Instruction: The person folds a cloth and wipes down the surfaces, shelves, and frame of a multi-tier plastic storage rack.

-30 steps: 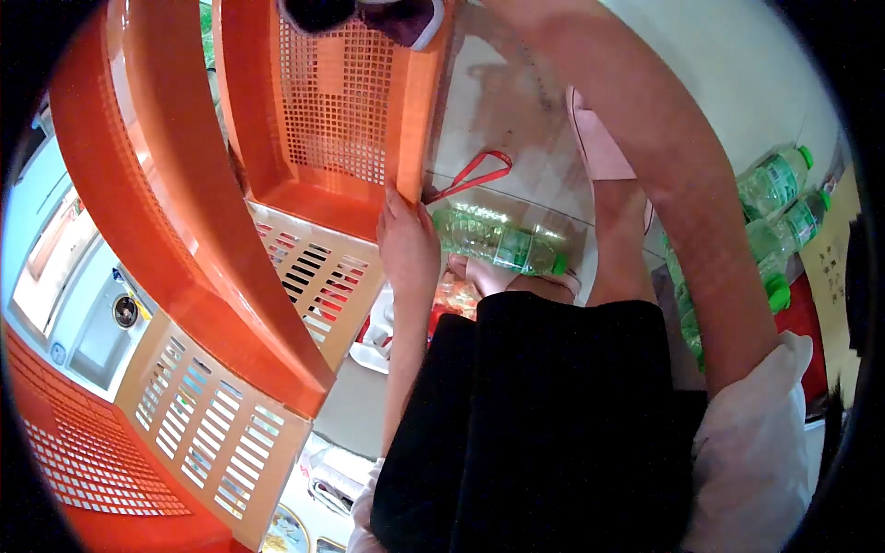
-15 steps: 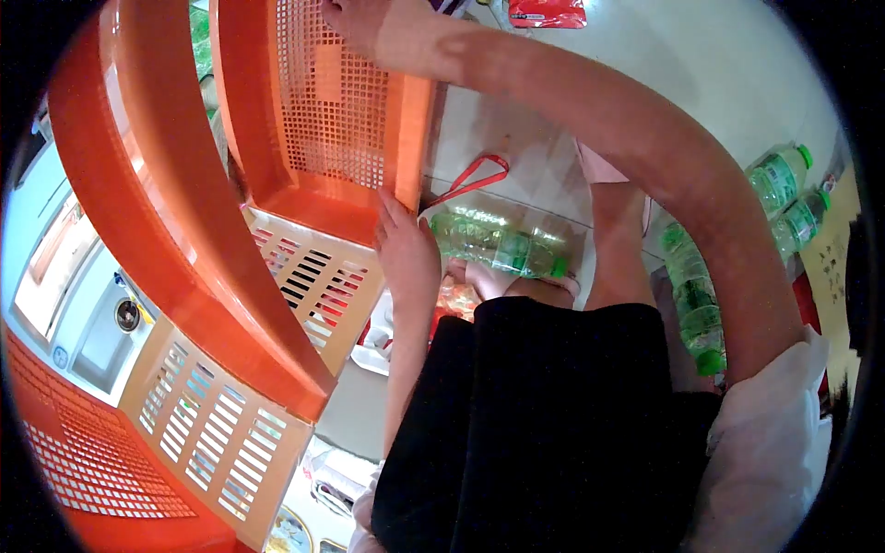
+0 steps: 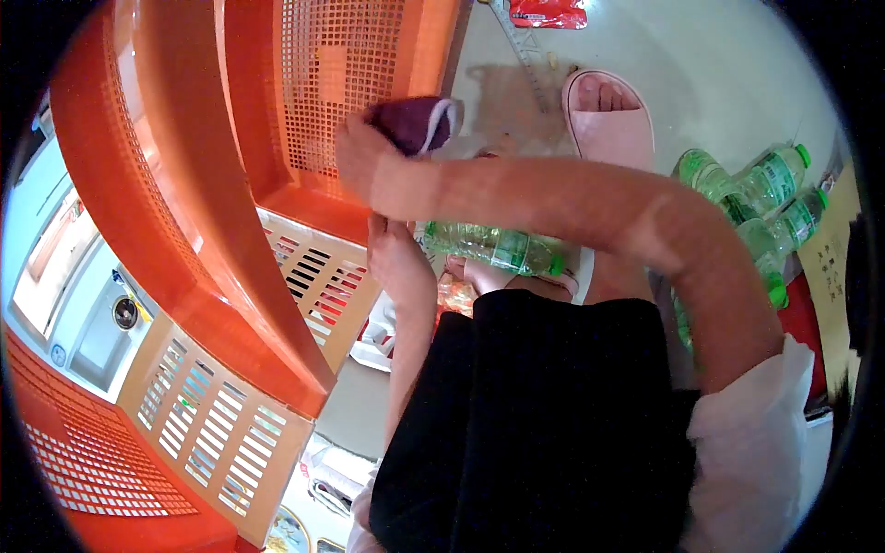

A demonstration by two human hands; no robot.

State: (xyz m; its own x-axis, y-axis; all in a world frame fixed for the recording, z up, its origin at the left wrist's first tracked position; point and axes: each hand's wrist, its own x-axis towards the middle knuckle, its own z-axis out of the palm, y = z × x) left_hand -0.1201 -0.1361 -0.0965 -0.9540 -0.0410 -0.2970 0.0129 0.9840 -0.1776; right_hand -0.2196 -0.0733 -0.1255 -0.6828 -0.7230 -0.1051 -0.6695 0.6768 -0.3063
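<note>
My left hand (image 3: pixel 401 263) is at the front edge of the orange plastic rack (image 3: pixel 304 212), its fingers closed on the rim and its fingertips partly behind the other hand. Just above it, my right hand (image 3: pixel 369 166) is closed around a dark purple cloth (image 3: pixel 406 124) with a white edge. That cloth lies across the rack's side, in front of the orange mesh panel. The right forearm reaches across from the right. A clear bottle with a green cap (image 3: pixel 493 247) lies on the floor close to my left hand.
More green-capped bottles (image 3: pixel 774 180) lie on the floor at the right. A red packet (image 3: pixel 548 11) is at the top, beside a long ruler-like strip (image 3: pixel 524 46). A pink slipper (image 3: pixel 613 129) is on a foot. Slotted beige shelves (image 3: pixel 207 419) extend to the lower left.
My right hand has come down from the top of the mesh panel to beside my left hand, with the purple cloth. My left hand stays at the rack's edge.
</note>
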